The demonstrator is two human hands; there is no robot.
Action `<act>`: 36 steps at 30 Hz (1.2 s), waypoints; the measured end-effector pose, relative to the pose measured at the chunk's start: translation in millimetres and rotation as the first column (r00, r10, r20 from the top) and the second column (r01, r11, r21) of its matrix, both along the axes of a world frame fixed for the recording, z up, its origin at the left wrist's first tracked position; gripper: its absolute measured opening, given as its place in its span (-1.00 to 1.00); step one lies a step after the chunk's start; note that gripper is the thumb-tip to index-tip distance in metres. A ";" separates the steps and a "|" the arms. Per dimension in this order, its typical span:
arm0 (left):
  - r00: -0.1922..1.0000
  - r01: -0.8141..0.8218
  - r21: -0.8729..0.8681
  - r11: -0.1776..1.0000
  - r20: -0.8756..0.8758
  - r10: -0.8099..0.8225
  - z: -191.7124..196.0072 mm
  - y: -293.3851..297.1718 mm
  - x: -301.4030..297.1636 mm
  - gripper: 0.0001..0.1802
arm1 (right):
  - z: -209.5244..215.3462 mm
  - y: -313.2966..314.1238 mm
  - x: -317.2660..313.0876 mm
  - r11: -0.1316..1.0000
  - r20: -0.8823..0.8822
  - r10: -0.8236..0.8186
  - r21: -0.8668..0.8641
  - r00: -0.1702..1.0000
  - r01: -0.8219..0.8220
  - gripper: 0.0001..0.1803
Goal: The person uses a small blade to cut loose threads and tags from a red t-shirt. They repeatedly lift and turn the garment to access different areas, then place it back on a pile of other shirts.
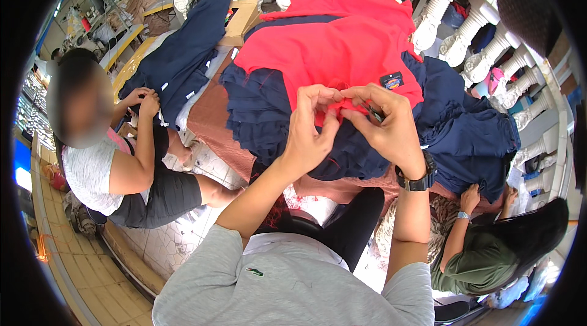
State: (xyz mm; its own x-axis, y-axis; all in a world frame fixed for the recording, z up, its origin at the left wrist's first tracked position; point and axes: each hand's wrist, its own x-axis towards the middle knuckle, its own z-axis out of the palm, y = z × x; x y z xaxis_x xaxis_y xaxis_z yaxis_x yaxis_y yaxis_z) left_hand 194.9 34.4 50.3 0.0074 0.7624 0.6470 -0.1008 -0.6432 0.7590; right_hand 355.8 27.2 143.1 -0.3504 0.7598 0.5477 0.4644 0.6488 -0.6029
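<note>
A red garment (330, 45) is spread over a tall stack of navy garments (260, 115) in front of me. My left hand (313, 127) pinches a bunched bit of its near edge between thumb and fingers. Close against it, my right hand (385, 124) pinches the same bit of red cloth, fingertips almost touching the left ones. A small dark metallic tool shows within the right hand's fingers, perhaps thread snips, mostly hidden. Beside the right hand, a dark label (391, 80) lies on the red cloth. Loose red threads hang at the stack's front.
At left, a seated co-worker handles a navy garment (177, 63) on a table. Another co-worker at right holds the edge of a navy pile (468, 136). White balusters (443, 11) line the far side. A brown cloth (211, 112) covers my table.
</note>
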 end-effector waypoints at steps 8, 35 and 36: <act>0.976 0.196 -0.112 0.974 -0.072 -0.205 34.2 15.2 -32.2 -0.69 | -2.4 16.0 15.2 0.973 -0.072 0.098 -0.203 0.993 -0.110 -0.81; 0.980 -0.006 0.078 0.997 -0.199 0.021 14.9 27.3 13.2 -0.90 | -39.8 7.2 29.6 0.948 -0.212 -0.116 -0.316 0.970 0.044 -0.82; 0.979 0.015 0.075 0.997 -0.203 0.000 14.6 28.8 11.8 -0.89 | -40.5 7.6 29.6 0.948 -0.209 -0.117 -0.314 0.971 0.046 -0.83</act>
State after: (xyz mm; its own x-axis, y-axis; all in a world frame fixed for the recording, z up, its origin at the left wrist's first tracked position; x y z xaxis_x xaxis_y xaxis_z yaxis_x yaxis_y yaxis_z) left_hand 206.7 63.2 64.9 0.1502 0.7109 0.6870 0.0454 -0.6991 0.7136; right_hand 385.4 34.8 102.6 -0.1760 0.9231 0.3418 0.3390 0.3828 -0.8594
